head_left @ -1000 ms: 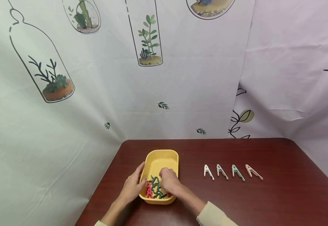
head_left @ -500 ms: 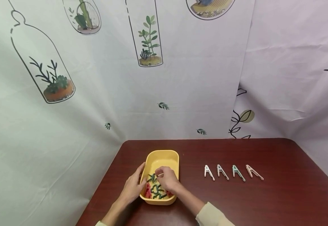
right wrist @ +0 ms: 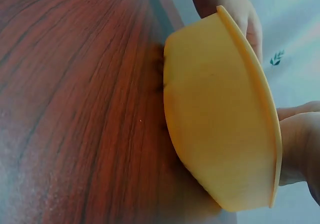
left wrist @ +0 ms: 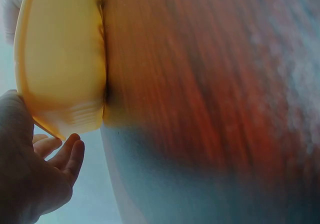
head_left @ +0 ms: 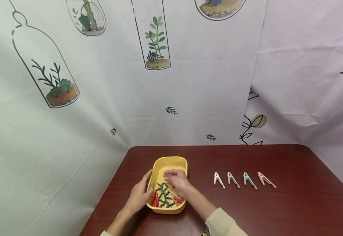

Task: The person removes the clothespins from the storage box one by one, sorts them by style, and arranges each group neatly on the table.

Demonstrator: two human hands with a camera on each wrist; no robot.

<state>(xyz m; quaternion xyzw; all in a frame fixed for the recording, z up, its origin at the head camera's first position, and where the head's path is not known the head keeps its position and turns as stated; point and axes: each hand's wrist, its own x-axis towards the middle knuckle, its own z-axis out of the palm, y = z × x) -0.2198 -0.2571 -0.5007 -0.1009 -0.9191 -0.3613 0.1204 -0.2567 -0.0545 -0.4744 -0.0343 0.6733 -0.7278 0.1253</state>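
My left hand (head_left: 138, 195) holds the left side of a yellow box (head_left: 167, 211), its thumb over the rim and its fingers along the outer wall. Over the inside of this box, my right hand (head_left: 178, 180) has its fingers extended, with nothing visible between them. Dark green pieces with thin curved arms (head_left: 163, 197) lie in the near half of the box. Beside them are a red clothespin (head_left: 155, 199), a pink-red clothespin (head_left: 177, 200) and a pale slender piece (head_left: 171, 192). Both wrist views show the box's outer wall (right wrist: 220, 119), not its contents.
Several clothespins stand apart in a row to the right on the dark red table (head_left: 236, 213): white ones (head_left: 217, 179), a green one (head_left: 249, 180) and a pale pink one (head_left: 266, 179). A printed cloth (head_left: 189, 91) hangs behind the table.
My right hand has shifted slightly away from me and its fingers have spread. The pale piece seen at its fingertips now lies among the pieces in the box. My left hand stays put.
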